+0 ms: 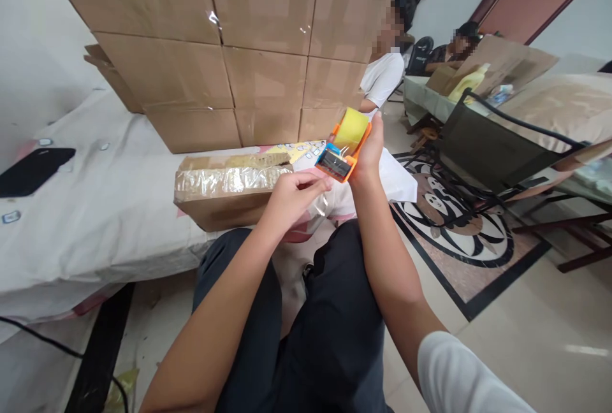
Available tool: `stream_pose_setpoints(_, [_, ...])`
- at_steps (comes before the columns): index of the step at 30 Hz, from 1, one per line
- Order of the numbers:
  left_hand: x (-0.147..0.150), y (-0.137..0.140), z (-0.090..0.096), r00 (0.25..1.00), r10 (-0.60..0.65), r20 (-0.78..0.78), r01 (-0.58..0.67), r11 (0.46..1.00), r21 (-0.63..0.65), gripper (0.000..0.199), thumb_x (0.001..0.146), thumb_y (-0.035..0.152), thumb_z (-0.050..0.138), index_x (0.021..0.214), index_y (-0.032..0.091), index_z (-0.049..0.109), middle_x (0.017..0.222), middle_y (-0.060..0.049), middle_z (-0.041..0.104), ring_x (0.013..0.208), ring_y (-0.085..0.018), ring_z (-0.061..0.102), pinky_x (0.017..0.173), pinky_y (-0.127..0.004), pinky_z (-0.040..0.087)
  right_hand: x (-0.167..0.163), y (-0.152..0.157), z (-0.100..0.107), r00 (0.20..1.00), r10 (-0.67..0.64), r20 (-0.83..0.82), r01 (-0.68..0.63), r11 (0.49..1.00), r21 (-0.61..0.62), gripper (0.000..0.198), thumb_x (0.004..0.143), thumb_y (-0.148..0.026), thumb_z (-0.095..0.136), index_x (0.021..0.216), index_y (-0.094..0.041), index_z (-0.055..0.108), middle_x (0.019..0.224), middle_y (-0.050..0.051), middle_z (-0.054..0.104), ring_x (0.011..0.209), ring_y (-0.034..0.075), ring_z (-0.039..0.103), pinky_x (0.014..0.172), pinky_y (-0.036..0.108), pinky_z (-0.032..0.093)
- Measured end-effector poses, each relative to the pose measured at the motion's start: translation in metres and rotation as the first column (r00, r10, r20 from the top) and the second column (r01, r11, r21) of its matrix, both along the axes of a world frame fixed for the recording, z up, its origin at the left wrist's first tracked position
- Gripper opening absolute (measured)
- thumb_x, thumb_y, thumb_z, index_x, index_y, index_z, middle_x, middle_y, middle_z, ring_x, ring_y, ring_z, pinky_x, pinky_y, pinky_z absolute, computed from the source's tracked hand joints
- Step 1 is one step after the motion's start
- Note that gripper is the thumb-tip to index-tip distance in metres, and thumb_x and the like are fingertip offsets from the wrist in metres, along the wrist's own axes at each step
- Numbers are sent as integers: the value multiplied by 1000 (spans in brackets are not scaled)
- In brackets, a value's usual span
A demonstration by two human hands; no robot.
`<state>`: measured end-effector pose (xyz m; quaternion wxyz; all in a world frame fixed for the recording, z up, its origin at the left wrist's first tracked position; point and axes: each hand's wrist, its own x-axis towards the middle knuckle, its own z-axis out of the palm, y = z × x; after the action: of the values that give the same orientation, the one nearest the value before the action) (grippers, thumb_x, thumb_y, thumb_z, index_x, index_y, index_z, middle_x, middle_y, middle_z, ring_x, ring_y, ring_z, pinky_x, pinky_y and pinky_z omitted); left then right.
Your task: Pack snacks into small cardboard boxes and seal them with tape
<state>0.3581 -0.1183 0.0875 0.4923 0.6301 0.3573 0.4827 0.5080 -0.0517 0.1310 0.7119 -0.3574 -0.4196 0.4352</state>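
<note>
In my right hand (371,148) is an orange and blue tape dispenser (338,163), tilted, with a yellowish roll of packing tape (352,130) mounted in it. The fingers of my left hand (297,193) are pinched together right at the dispenser's cutting edge. A loose clear strip of tape (321,205) hangs from these fingertips. Just left of my left hand, a cardboard box (229,206) lies on the covered bed, its upper side crossed by shiny clear tape. Its near right end is partly hidden by my left hand.
Taped cardboard boxes (265,75) are stacked in rows behind. A black phone-like object (36,171) lies far left on the sheet (109,222). One person in a white shirt (385,75) sits behind the stack, another beyond a table. A dark chair (497,145) stands at right.
</note>
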Motion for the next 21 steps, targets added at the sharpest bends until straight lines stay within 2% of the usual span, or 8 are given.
stream_pose_setpoints(3, [7,-7,3,999,-15,37,15,1000,18,33,78,47,73,72,15,75,73,-1,70,74,-15,59,68,-25,42,-2,-9,12,986,63,-151,-89,981,-170,62,101,-62,13,80,-21,53,60,2,59,56,14,61,66,35,59])
stream_pose_setpoints(5, [9,-10,5,997,-28,65,27,999,22,36,79,49,72,71,15,73,72,-1,69,72,-14,58,67,-25,42,-3,-14,18,985,69,-161,-101,974,-201,64,102,-62,10,78,-21,54,58,2,59,52,14,58,61,33,58])
stream_pose_setpoints(11, [13,-15,5,996,-1,84,-2,1000,31,45,81,57,69,67,15,71,68,-2,68,70,-14,58,64,-24,41,-2,-16,19,990,104,-99,-122,974,-191,68,102,-55,4,71,-19,52,59,3,61,49,11,58,56,31,51])
stream_pose_setpoints(17, [12,-15,3,999,0,46,-3,998,70,36,81,46,71,63,16,68,62,1,61,63,-12,51,60,-25,37,-1,-13,6,982,66,-177,-85,991,-102,58,92,-72,33,73,-21,55,61,3,63,50,16,58,52,34,51])
stream_pose_setpoints(21, [11,-17,6,998,-6,64,7,1000,-20,30,78,41,72,62,16,68,59,2,56,58,-10,45,55,-24,33,5,-9,3,989,6,-145,-17,997,-73,61,90,-75,34,75,-20,55,62,4,62,50,16,58,52,34,50])
